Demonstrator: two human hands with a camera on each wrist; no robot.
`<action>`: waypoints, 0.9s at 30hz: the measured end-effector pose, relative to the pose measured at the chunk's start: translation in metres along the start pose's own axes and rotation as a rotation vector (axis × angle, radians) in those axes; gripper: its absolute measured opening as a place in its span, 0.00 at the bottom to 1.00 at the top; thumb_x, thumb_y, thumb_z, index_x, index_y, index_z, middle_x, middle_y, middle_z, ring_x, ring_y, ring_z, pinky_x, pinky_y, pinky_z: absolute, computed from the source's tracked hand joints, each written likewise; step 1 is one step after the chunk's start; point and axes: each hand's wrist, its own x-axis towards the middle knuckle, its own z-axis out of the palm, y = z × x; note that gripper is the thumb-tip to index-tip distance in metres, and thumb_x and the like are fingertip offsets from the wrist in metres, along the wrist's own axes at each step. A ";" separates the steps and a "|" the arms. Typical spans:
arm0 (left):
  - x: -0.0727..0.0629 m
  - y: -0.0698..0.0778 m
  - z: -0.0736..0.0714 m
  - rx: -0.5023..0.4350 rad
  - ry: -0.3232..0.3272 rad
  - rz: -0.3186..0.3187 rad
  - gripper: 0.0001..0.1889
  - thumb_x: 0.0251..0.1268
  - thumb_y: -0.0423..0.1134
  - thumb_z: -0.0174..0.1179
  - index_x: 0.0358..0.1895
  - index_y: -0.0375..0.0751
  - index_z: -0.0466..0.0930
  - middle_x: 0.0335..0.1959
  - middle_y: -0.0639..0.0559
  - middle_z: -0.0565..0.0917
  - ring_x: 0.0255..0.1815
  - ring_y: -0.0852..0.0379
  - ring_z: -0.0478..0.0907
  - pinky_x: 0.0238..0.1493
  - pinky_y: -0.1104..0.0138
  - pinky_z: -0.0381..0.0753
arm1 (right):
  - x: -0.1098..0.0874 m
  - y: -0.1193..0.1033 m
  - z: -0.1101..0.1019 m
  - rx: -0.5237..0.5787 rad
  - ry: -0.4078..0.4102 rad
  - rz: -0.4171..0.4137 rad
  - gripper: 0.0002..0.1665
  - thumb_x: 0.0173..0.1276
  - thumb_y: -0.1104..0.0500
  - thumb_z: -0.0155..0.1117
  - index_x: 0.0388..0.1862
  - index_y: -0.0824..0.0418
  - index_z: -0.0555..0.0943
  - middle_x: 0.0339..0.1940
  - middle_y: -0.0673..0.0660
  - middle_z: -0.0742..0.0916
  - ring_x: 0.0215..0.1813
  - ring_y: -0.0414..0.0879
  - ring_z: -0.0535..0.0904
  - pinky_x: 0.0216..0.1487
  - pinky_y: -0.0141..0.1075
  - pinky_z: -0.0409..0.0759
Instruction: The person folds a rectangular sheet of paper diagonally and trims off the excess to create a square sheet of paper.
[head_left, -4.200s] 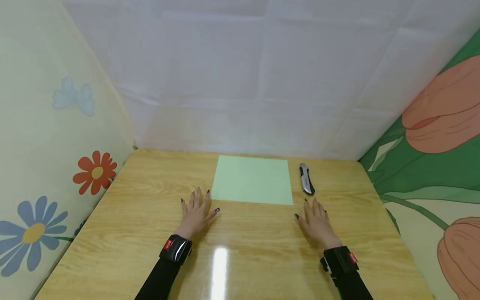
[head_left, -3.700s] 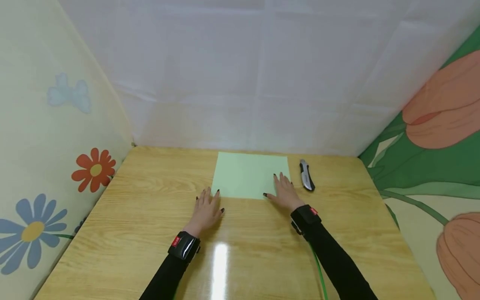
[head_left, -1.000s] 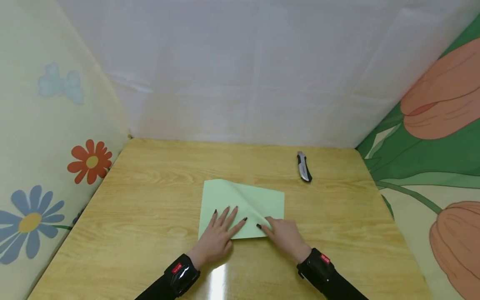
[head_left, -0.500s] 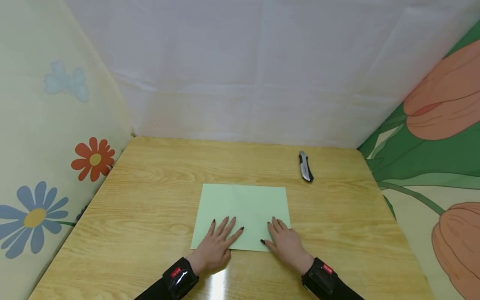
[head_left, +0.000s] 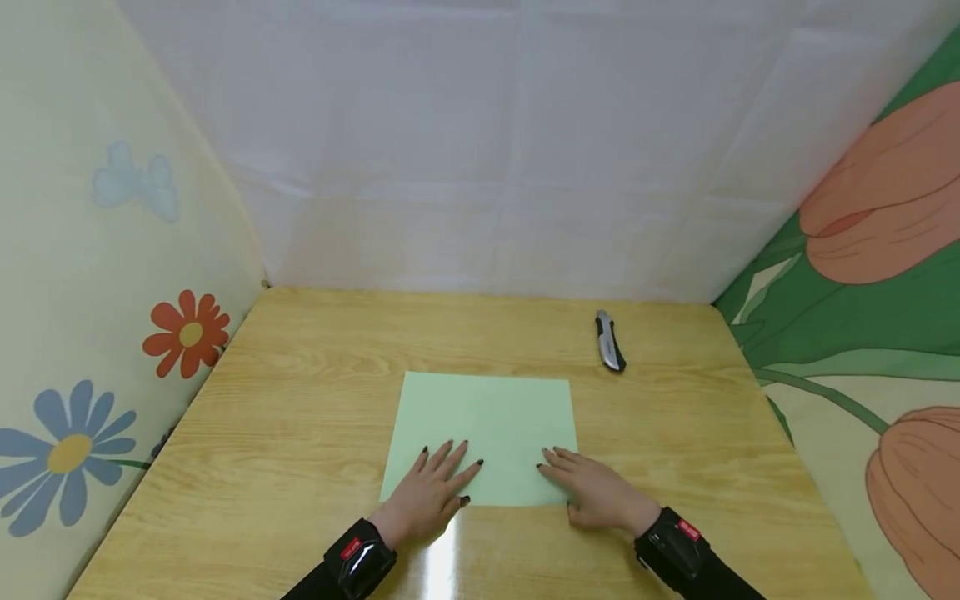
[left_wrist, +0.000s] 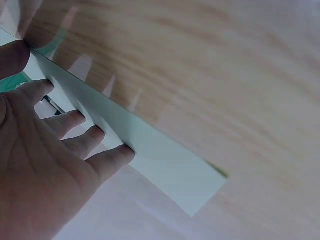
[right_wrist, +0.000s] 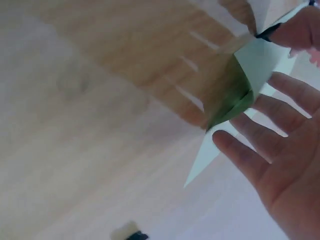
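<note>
A pale green sheet of paper [head_left: 487, 417] lies on the wooden table in front of me. My left hand [head_left: 423, 497] rests on its near left part, fingers spread and straight; in the left wrist view the fingertips touch the sheet [left_wrist: 165, 155]. At the near right corner is my right hand [head_left: 603, 493], its straight fingers over the paper and its thumb by the near edge. The right wrist view shows the paper [right_wrist: 257, 62] curving up from the table near that thumb. A grey and black utility knife [head_left: 611, 342] lies behind, to the right, untouched.
The wooden table [head_left: 315, 350] meets a white cloth backdrop [head_left: 480, 183] at its far edge. Flower-printed panels stand at the left [head_left: 67, 275] and right [head_left: 832, 325]. A bright light reflection crosses the front of the table.
The paper has come from the far edge toward me, wrinkling on the way, and lies mostly flat. Over the last half second my right hand has turned and shifted right to the paper's corner.
</note>
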 end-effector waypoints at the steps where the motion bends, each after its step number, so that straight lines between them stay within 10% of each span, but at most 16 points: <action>1: 0.000 0.000 0.000 -0.003 -0.001 0.000 0.25 0.72 0.45 0.47 0.70 0.45 0.63 0.71 0.37 0.58 0.70 0.37 0.54 0.64 0.40 0.57 | 0.000 0.000 -0.002 -0.011 -0.011 -0.007 0.40 0.52 0.63 0.65 0.67 0.63 0.67 0.68 0.64 0.69 0.68 0.60 0.64 0.62 0.50 0.68; 11: 0.002 -0.003 -0.002 -0.009 -0.005 0.009 0.26 0.71 0.45 0.49 0.70 0.44 0.62 0.71 0.38 0.60 0.70 0.37 0.55 0.63 0.41 0.58 | -0.001 0.002 -0.007 -0.109 -0.033 -0.040 0.41 0.51 0.67 0.68 0.67 0.59 0.69 0.66 0.59 0.74 0.64 0.55 0.70 0.61 0.49 0.70; 19: 0.004 -0.002 -0.001 -0.029 -0.006 -0.006 0.27 0.70 0.45 0.49 0.70 0.42 0.61 0.71 0.38 0.59 0.71 0.38 0.54 0.64 0.41 0.57 | 0.001 0.027 -0.005 -0.108 0.250 -0.147 0.22 0.50 0.77 0.63 0.44 0.61 0.84 0.49 0.56 0.85 0.50 0.50 0.80 0.49 0.42 0.79; 27: 0.022 -0.008 0.003 0.081 0.147 -0.016 0.29 0.62 0.38 0.57 0.66 0.32 0.63 0.64 0.38 0.68 0.63 0.41 0.66 0.57 0.47 0.70 | 0.030 0.030 -0.035 0.013 0.448 -0.079 0.13 0.55 0.70 0.67 0.40 0.59 0.83 0.55 0.63 0.79 0.57 0.56 0.72 0.56 0.51 0.73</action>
